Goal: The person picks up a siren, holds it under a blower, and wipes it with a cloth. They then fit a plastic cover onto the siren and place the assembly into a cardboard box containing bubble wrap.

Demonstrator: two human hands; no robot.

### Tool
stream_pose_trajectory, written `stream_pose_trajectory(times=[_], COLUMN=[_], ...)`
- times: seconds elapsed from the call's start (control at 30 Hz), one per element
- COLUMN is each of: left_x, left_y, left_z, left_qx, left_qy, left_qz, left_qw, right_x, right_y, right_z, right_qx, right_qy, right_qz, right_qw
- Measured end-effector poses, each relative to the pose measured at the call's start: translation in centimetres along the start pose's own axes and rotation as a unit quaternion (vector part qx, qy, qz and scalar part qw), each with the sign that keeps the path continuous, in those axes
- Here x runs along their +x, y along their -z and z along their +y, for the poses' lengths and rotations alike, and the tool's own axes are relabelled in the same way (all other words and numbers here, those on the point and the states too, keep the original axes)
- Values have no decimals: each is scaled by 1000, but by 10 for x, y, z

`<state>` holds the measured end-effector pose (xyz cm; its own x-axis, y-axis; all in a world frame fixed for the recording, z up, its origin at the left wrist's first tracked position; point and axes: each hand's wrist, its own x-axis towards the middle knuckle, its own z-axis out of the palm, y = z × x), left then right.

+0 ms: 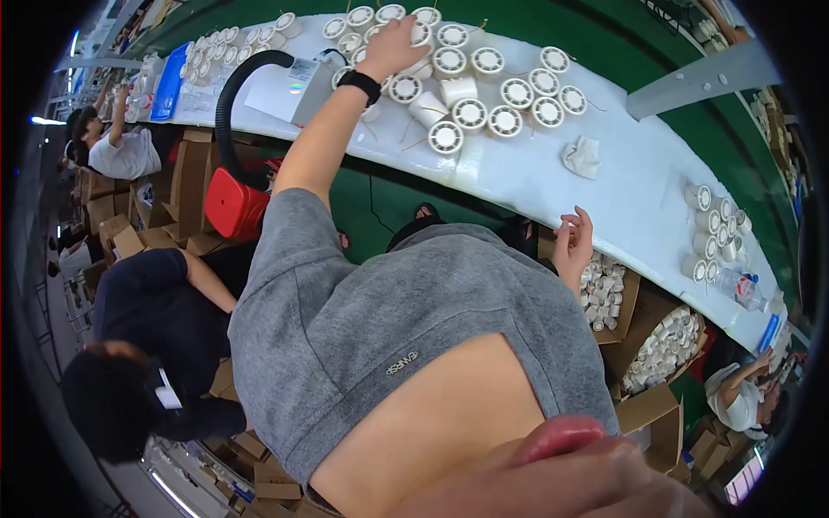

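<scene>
My left hand (pixel 393 49), with a black band on its wrist, is stretched out over a group of white round housings with slotted faces. Its fingers curl around one white slotted housing (pixel 420 34) among the others. Several more lie close by, such as an upright white housing (pixel 449 60) and one tipped on its side (pixel 427 110); thin wires stick out of some. Down by the table's front edge, my right hand (pixel 573 245) hangs with its fingers loosely bent and apart, and nothing shows in it.
On the white table (pixel 518 181) lie a crumpled white cloth (pixel 582 158), a right-hand housing cluster (pixel 710 226) and a plastic bottle (pixel 741 287). A black hose (pixel 223 112) arches at left above a red stool (pixel 231 203). Boxes of white parts (pixel 663 350) stand below; a co-worker (pixel 147 337) is at left.
</scene>
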<state>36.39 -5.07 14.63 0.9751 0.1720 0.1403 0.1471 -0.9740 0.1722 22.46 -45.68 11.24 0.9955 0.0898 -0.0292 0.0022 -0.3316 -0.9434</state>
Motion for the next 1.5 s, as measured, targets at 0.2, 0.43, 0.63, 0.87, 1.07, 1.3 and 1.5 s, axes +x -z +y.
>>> stream_pose_trajectory(times=[0.2, 0.43, 0.63, 0.87, 1.07, 1.3, 1.5], left_x=[1, 19, 27, -17, -41, -61, -115], left_y=[-12, -27, -8, 11, -4, -24, 10], left_z=[36, 11, 97, 230, 355, 319, 253], left_qx=[24, 2, 160, -485, -740, -754, -709], left_qy=[34, 107, 178, 109, 186, 17, -2], left_qz=[27, 17, 110, 4, -437, -274, -32], left_qw=[999, 994, 965, 868, 476, 597, 705], right_x=[77, 169, 216, 205, 155, 147, 128], right_y=[95, 268, 277, 248, 173, 134, 57], right_z=[1, 88, 90, 58, -61, -75, -90], right_qx=[-50, -354, -553, -167, 24, 83, 75], right_qy=[128, 42, 208, 9, 117, 249, 121], right_qz=[71, 240, 176, 5, -252, -218, -368], right_qw=[988, 903, 787, 986, 960, 940, 919])
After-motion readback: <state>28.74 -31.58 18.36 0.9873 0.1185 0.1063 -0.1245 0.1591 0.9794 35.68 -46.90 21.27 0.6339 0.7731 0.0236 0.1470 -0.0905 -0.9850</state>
